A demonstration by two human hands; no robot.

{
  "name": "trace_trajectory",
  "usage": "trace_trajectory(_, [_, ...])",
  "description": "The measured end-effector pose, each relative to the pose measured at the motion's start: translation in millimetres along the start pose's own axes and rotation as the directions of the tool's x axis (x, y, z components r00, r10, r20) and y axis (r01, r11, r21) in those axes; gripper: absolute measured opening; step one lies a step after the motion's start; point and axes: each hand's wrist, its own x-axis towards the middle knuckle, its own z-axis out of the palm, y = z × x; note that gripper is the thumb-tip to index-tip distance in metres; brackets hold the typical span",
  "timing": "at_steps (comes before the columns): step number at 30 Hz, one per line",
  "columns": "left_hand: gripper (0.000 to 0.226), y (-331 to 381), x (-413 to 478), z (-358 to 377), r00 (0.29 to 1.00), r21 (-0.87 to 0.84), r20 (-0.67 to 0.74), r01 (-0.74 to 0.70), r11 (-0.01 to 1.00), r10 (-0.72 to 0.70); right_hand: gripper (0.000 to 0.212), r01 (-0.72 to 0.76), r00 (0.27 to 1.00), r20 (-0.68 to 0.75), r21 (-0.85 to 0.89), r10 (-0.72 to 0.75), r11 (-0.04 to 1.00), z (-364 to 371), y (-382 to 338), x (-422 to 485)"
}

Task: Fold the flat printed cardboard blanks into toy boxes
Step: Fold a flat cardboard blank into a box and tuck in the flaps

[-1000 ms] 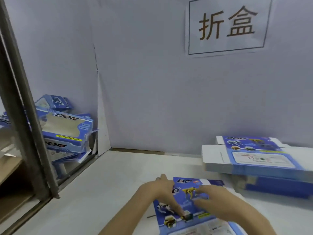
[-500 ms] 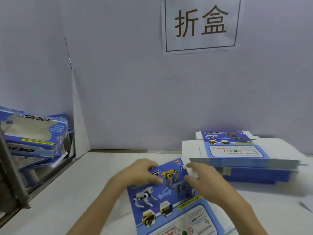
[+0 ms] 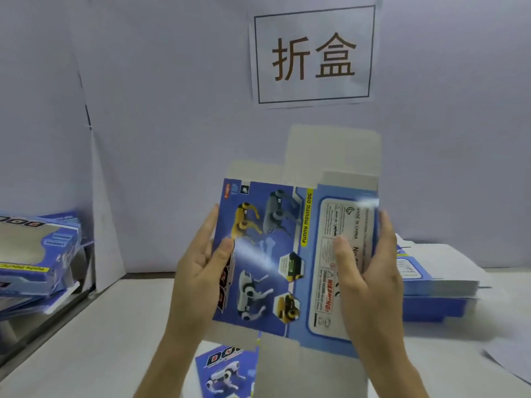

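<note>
My left hand (image 3: pixel 201 271) and right hand (image 3: pixel 370 271) pinch the blank (image 3: pixel 267 254) by its sides; uneven squeezing could crease it off-score.

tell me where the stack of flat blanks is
In the head view the stack of flat blanks lies on the right of the table near the back wall, just behind the right hand, which grips a printed blank held up.

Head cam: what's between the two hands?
One printed cardboard blank spans the gap in the head view. The left hand grips its left edge and the right hand its right edge.
</note>
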Motion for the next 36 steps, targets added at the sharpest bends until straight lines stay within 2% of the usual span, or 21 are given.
trace_trajectory(4, [0.045, -7.4, -1.3, 5.6, 1.000, 0.009, -0.013, 0.016, 1.000, -0.016, 0.057, -0.012, 0.995, 0.101, 0.123, -0.001, 0.992, -7.7, 4.0, 8.1])
trace_trajectory(9, [0.059, -19.7, -0.5, 3.2, 0.988, -0.009, 0.126, 0.090, 0.996, -0.088, 0.051, -0.067, 0.981, 0.190, 0.212, 0.026, 0.975, -12.6, 11.6, 14.8])
trace_trajectory(13, [0.038, -30.6, -0.1, 4.5, 0.966, -0.108, 0.196, 0.190, 0.976, -0.167, 0.046, -0.154, 0.962, 0.261, 0.285, 0.078, 0.946, -17.8, 16.3, 18.4])
trace_trajectory(15, [0.038, -33.7, -3.6, 7.0, 0.961, -0.141, 0.216, 0.206, 0.968, -0.173, 0.041, -0.189, 0.952, 0.290, 0.321, 0.094, 0.928, -17.7, 17.2, 17.7])
trace_trajectory(16, [0.043, -35.8, -4.4, 9.2, 0.956, -0.147, 0.233, 0.218, 0.965, -0.181, 0.044, -0.199, 0.947, 0.306, 0.334, 0.094, 0.922, -16.8, 17.2, 17.1])
trace_trajectory(18, [0.055, -38.4, -1.0, 21.2, 0.933, -0.112, 0.287, 0.260, 0.959, -0.219, 0.067, -0.198, 0.927, 0.366, 0.300, 0.079, 0.933, -13.8, 16.6, 15.3])
trace_trajectory(20, [0.051, -39.3, 0.4, 40.1, 0.929, -0.082, 0.300, 0.253, 0.964, -0.218, 0.094, -0.184, 0.872, 0.485, 0.208, 0.062, 0.961, -9.4, 14.3, 12.0])
trace_trajectory(21, [0.046, -41.4, -1.6, 46.9, 0.936, -0.055, 0.289, 0.227, 0.972, -0.203, 0.097, -0.186, 0.838, 0.541, 0.169, 0.067, 0.968, -7.1, 11.5, 9.4])
trace_trajectory(23, [0.035, -39.8, -5.7, 59.2, 0.949, -0.013, 0.253, 0.195, 0.981, -0.185, 0.077, -0.167, 0.788, 0.612, 0.113, 0.064, 0.980, -6.7, 1.4, 6.0])
trace_trajectory(24, [0.039, -36.3, -10.6, 59.8, 0.957, -0.023, 0.250, 0.156, 0.988, -0.145, 0.059, -0.149, 0.789, 0.613, 0.113, 0.049, 0.982, -9.9, -3.6, 6.1])
trace_trajectory(26, [0.061, -30.0, -15.4, 45.4, 0.974, -0.077, 0.194, 0.132, 0.988, -0.114, 0.021, -0.167, 0.817, 0.576, 0.207, 0.018, 0.964, -18.0, -9.9, 11.7])
trace_trajectory(27, [0.078, -26.7, -14.6, 36.3, 0.979, -0.117, 0.157, 0.152, 0.981, -0.132, 0.010, -0.223, 0.842, 0.538, 0.272, 0.044, 0.936, -22.1, -8.3, 15.8])
trace_trajectory(28, [0.094, -23.7, -12.3, 28.5, 0.972, -0.157, 0.151, 0.202, 0.967, -0.178, 0.006, -0.317, 0.850, 0.515, 0.329, 0.112, 0.889, -26.2, -5.2, 19.3])
trace_trajectory(29, [0.106, -19.1, -10.7, 21.6, 0.955, -0.176, 0.183, 0.265, 0.948, -0.233, 0.015, -0.409, 0.838, 0.511, 0.361, 0.189, 0.838, -29.5, 1.1, 22.9])
trace_trajectory(31, [0.111, -10.2, -7.6, 12.2, 0.931, -0.118, 0.226, 0.317, 0.941, -0.286, 0.044, -0.522, 0.777, 0.563, 0.326, 0.282, 0.789, -30.3, 10.4, 25.2])
trace_trajectory(32, [0.105, -8.6, -7.2, 10.4, 0.941, -0.068, 0.184, 0.300, 0.952, -0.283, 0.054, -0.504, 0.786, 0.547, 0.295, 0.289, 0.812, -29.0, 14.7, 24.9])
trace_trajectory(33, [0.094, -8.2, -6.9, 10.0, 0.960, -0.005, 0.105, 0.261, 0.965, -0.259, 0.055, -0.459, 0.818, 0.500, 0.273, 0.283, 0.846, -27.0, 18.9, 24.8])
trace_trajectory(36, [0.055, -15.0, -5.0, 10.4, 0.978, 0.098, -0.109, 0.191, 0.977, -0.181, 0.030, -0.308, 0.904, 0.373, 0.222, 0.211, 0.925, -22.3, 29.0, 24.8])
